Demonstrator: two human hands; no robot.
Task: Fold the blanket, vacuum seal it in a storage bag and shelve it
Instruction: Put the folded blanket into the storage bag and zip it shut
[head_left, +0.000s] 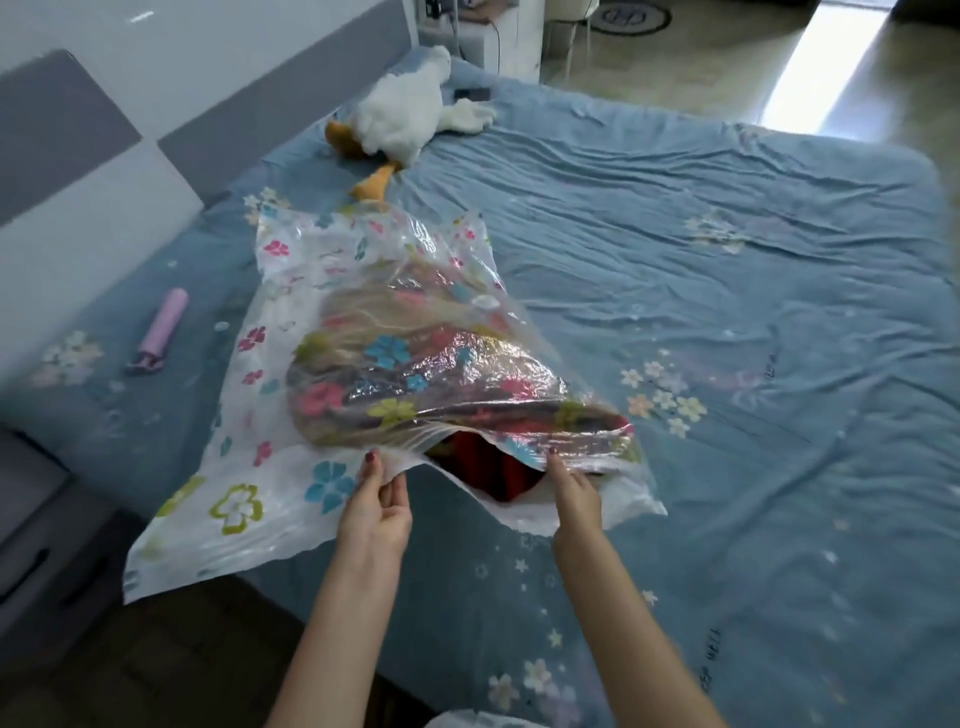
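Observation:
A clear storage bag (291, 291) printed with coloured flowers lies on the bed near its left side. The folded blanket (483, 467), dark with red showing at the bag's mouth, bulges inside it. My left hand (375, 512) pinches the upper edge of the bag's opening between thumb and fingers. My right hand (574, 493) grips the same lifted edge further right, fingers tucked under the plastic. The mouth of the bag gapes between my hands.
A blue flowered sheet covers the bed (727, 322). A white plush goose (405, 114) lies at the far end by the padded headboard (104, 156). A pink cylindrical pump (161, 330) rests left of the bag. Dark floor shows at lower left.

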